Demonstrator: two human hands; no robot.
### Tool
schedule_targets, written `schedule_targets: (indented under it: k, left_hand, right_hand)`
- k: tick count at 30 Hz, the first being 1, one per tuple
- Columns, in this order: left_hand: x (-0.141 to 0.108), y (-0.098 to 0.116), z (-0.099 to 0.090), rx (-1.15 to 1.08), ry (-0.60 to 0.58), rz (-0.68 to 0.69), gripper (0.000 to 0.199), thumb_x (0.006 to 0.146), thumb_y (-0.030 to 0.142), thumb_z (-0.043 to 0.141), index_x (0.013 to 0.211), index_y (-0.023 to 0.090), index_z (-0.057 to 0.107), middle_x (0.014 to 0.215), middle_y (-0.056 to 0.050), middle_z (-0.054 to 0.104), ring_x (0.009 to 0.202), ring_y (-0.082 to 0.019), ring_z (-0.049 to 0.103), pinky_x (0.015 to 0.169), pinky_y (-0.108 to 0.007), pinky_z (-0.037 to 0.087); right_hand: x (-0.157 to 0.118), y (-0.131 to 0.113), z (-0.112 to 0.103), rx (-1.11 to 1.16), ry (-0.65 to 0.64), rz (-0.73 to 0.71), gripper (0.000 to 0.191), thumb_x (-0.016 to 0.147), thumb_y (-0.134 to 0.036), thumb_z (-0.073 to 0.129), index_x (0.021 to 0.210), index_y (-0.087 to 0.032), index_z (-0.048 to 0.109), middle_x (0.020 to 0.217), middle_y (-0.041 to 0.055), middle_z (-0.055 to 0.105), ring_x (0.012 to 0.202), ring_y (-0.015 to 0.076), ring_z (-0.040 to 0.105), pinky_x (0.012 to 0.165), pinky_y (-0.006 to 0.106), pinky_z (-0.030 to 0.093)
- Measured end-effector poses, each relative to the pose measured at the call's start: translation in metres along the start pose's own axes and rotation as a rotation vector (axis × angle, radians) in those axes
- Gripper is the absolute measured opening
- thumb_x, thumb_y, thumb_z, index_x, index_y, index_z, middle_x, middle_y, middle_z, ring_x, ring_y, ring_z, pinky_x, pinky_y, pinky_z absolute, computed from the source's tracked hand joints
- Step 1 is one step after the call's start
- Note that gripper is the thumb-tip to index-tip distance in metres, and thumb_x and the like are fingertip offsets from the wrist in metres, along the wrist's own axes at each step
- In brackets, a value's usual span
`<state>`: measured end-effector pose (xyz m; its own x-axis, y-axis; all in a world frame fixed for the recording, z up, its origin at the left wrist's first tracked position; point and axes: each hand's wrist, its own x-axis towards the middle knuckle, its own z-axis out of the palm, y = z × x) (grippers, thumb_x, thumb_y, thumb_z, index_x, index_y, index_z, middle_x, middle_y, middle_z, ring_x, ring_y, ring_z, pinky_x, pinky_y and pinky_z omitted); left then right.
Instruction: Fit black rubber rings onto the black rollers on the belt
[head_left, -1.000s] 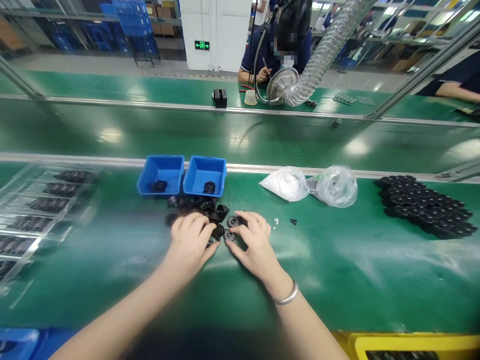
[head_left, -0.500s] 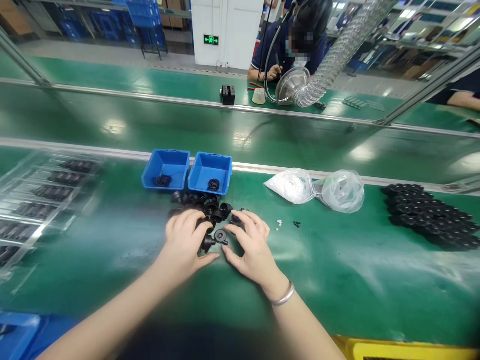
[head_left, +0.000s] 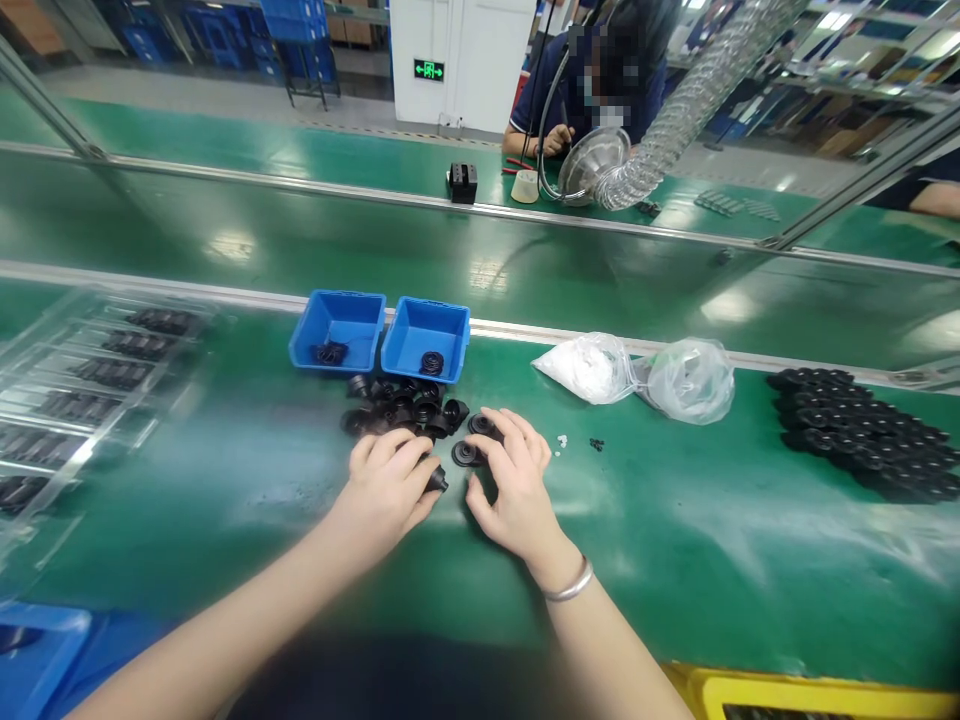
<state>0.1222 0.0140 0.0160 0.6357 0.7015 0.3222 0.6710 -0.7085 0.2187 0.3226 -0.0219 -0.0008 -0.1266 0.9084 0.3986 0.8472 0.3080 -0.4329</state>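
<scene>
My left hand [head_left: 390, 485] is closed around a small black stepped plastic part [head_left: 436, 479], whose narrow end pokes out between thumb and fingers. Just right of it lies a flat round black part [head_left: 465, 455] with a raised ring. My right hand [head_left: 514, 475] curves over that part, index fingertip at its edge, thumb held well apart. Another round black part [head_left: 481, 425] sits under its farther fingers, partly hidden. Beyond my left hand is a loose pile of black cup-shaped parts [head_left: 405, 405], partly covered by my fingers.
Two blue bins [head_left: 337, 330] holding black rings stand behind the pile. Clear bags [head_left: 589, 370], tiny white bits [head_left: 562, 441] and black bits [head_left: 596, 444] lie to the right, before rows of black parts [head_left: 862, 435]. Clear trays [head_left: 97, 390] lie left. A person [head_left: 547, 90] works opposite.
A round black part that lay between my hands has shifted right, beside my right fingers. My left hand has closed on the stepped part. The view has shifted slightly.
</scene>
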Motion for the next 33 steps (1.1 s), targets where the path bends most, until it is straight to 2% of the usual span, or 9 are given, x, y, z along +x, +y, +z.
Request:
schedule_targets:
  k: [3, 6, 10, 12, 15, 20, 23, 28, 33]
  left_hand:
    - [0.002, 0.002, 0.002, 0.006, -0.021, 0.008, 0.017, 0.091, 0.026, 0.058, 0.103, 0.019, 0.068, 0.113, -0.008, 0.068, 0.112, -0.029, 0.053, 0.094, -0.045, 0.030]
    - [0.003, 0.002, 0.005, 0.010, -0.051, 0.009, 0.016, 0.094, 0.027, 0.054, 0.095, 0.019, 0.068, 0.099, -0.006, 0.070, 0.107, -0.028, 0.053, 0.090, -0.045, 0.031]
    - [0.004, 0.000, 0.006, -0.087, -0.047, -0.029, 0.020, 0.098, 0.024, 0.047, 0.110, 0.020, 0.063, 0.084, -0.004, 0.070, 0.096, -0.025, 0.055, 0.085, -0.043, 0.032]
    - [0.005, 0.000, 0.005, -0.161, -0.065, -0.070, 0.025, 0.097, 0.021, 0.048, 0.120, 0.018, 0.059, 0.088, -0.006, 0.070, 0.095, -0.025, 0.055, 0.083, -0.043, 0.033]
    - [0.008, 0.000, 0.004, -0.251, -0.150, -0.109, 0.029, 0.093, 0.017, 0.049, 0.121, 0.017, 0.057, 0.094, -0.008, 0.067, 0.095, -0.024, 0.055, 0.082, -0.041, 0.037]
    - [0.009, -0.001, 0.003, -0.265, -0.219, -0.071, 0.041, 0.095, 0.016, 0.042, 0.136, 0.015, 0.046, 0.098, -0.010, 0.067, 0.100, -0.025, 0.054, 0.086, -0.042, 0.038]
    - [0.005, -0.004, 0.000, -0.273, -0.251, -0.031, 0.042, 0.096, 0.014, 0.038, 0.139, 0.012, 0.042, 0.109, -0.013, 0.067, 0.107, -0.025, 0.053, 0.088, -0.042, 0.038]
    - [-0.007, -0.013, -0.010, -0.264, -0.149, -0.044, 0.045, 0.092, 0.004, 0.033, 0.132, 0.019, 0.048, 0.123, -0.009, 0.065, 0.120, -0.024, 0.050, 0.093, -0.042, 0.033]
    - [-0.024, -0.024, -0.021, -0.140, -0.104, -0.085, 0.029, 0.093, 0.019, 0.048, 0.120, 0.023, 0.058, 0.122, -0.009, 0.064, 0.114, -0.027, 0.053, 0.090, -0.042, 0.034]
  right_hand:
    - [-0.002, -0.003, -0.005, 0.053, -0.073, -0.132, 0.044, 0.076, -0.020, 0.059, 0.120, -0.026, 0.056, 0.140, 0.0087, 0.050, 0.135, 0.0361, 0.037, 0.107, 0.056, 0.030]
    - [-0.004, -0.006, -0.005, 0.071, -0.122, -0.242, 0.045, 0.081, -0.024, 0.059, 0.125, -0.024, 0.053, 0.127, 0.0098, 0.059, 0.129, 0.0321, 0.045, 0.107, 0.053, 0.030]
    - [-0.004, -0.008, 0.000, 0.078, -0.128, -0.318, 0.040, 0.087, -0.024, 0.059, 0.126, -0.023, 0.051, 0.119, 0.0083, 0.065, 0.122, 0.0275, 0.051, 0.106, 0.051, 0.031]
    - [-0.004, -0.008, 0.001, 0.059, -0.129, -0.313, 0.031, 0.090, -0.022, 0.057, 0.121, -0.024, 0.054, 0.115, 0.0071, 0.067, 0.120, 0.0256, 0.053, 0.104, 0.048, 0.033]
    - [-0.003, -0.008, 0.001, 0.035, -0.133, -0.303, 0.021, 0.093, -0.025, 0.058, 0.114, -0.023, 0.058, 0.110, 0.0068, 0.069, 0.116, 0.0248, 0.055, 0.100, 0.046, 0.034]
    - [-0.002, -0.009, 0.000, 0.059, -0.148, -0.279, 0.022, 0.094, -0.030, 0.058, 0.115, -0.023, 0.058, 0.107, 0.0068, 0.069, 0.114, 0.0246, 0.055, 0.097, 0.045, 0.036]
    - [-0.001, -0.009, 0.002, 0.064, -0.162, -0.259, 0.023, 0.095, -0.032, 0.057, 0.115, -0.021, 0.058, 0.107, 0.0074, 0.068, 0.115, 0.0254, 0.054, 0.097, 0.045, 0.035]
    - [0.000, -0.009, 0.006, 0.055, -0.167, -0.233, 0.017, 0.093, -0.032, 0.058, 0.107, -0.022, 0.061, 0.104, 0.0070, 0.067, 0.114, 0.0262, 0.053, 0.096, 0.046, 0.034]
    - [-0.001, -0.010, 0.005, 0.049, -0.167, -0.211, 0.024, 0.091, -0.038, 0.060, 0.108, -0.022, 0.061, 0.108, 0.0086, 0.065, 0.116, 0.0280, 0.051, 0.099, 0.047, 0.032]
